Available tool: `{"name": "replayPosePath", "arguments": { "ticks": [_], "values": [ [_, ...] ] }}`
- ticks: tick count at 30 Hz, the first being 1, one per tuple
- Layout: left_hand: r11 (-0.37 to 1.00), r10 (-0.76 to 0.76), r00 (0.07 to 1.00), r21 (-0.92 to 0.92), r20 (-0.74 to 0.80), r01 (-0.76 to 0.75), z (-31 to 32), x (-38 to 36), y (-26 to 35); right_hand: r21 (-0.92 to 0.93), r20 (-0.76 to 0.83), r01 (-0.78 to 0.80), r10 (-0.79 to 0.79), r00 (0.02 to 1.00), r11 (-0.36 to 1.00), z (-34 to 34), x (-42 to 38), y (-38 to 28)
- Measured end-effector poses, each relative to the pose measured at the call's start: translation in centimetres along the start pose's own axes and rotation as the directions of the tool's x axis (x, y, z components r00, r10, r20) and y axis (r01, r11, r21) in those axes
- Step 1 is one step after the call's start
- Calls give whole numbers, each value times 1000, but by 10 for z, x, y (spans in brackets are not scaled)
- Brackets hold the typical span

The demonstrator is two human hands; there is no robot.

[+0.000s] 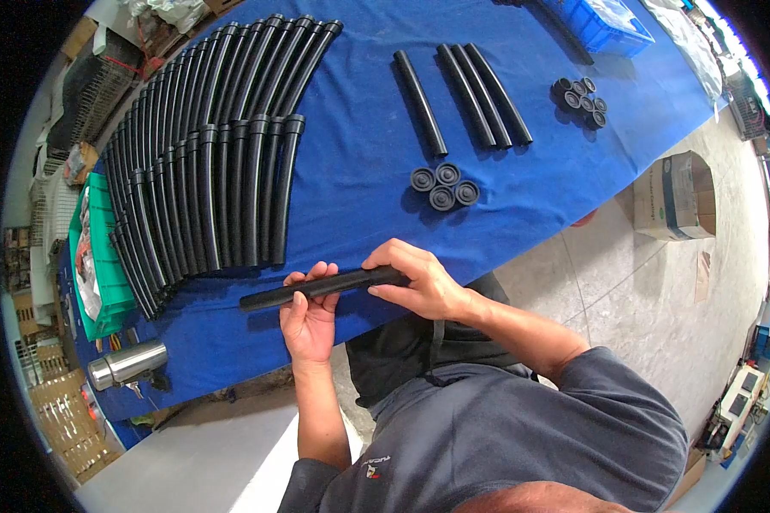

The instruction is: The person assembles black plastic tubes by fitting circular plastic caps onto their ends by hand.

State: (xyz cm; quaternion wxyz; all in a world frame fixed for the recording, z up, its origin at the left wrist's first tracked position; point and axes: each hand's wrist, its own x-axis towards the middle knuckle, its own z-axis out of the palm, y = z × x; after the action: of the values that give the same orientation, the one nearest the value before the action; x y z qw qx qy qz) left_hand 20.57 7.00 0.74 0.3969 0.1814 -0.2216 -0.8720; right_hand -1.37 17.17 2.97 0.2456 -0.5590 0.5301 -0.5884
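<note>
A black tube [269,297] lies across both hands above the near edge of the blue cloth. My left hand [312,316] holds it around the middle, palm up, thumb in front. At its right end, my right hand [415,280] is closed on it from above; that end is partly hidden by the fingers. Beyond the hands sit several round black caps [442,197]. Behind these caps lie a single black tube [421,103] and three more tubes [485,96] side by side. Two rows of capped black tubes [257,192] fan out at the left.
The blue cloth [351,197] covers the table. More black caps [586,103] and a blue crate [603,26] are at the back right. A green crate [103,256] and a metal cylinder [128,365] stand at the left edge. A cardboard box [672,197] is on the floor.
</note>
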Motion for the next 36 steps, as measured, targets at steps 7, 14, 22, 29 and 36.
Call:
{"name": "replayPosePath", "arguments": {
  "ticks": [7, 14, 22, 29, 36],
  "values": [
    [1000, -9, 1000, 5, -23, 9, 2, 0, 0, -4, 150, -319, 316, 937, 948, -10, 1, -13],
    [1000, -7, 1000, -11, -16, 6, 2, 1, 0, 27, 140, -386, 379, 915, 922, -11, 2, -20],
    [1000, -16, 1000, 0, -1, 16, 2, 0, 1, 29, 173, -433, 423, 890, 901, -13, 4, -22],
    [1000, -2, 1000, -2, -17, 2, 2, 0, -1, 5, 125, -319, 316, 941, 948, -9, 0, -14],
    [1000, -11, 999, 15, -32, 11, 3, 1, 1, -1, 114, -243, 241, 964, 970, -10, 1, -11]
  ]
}}
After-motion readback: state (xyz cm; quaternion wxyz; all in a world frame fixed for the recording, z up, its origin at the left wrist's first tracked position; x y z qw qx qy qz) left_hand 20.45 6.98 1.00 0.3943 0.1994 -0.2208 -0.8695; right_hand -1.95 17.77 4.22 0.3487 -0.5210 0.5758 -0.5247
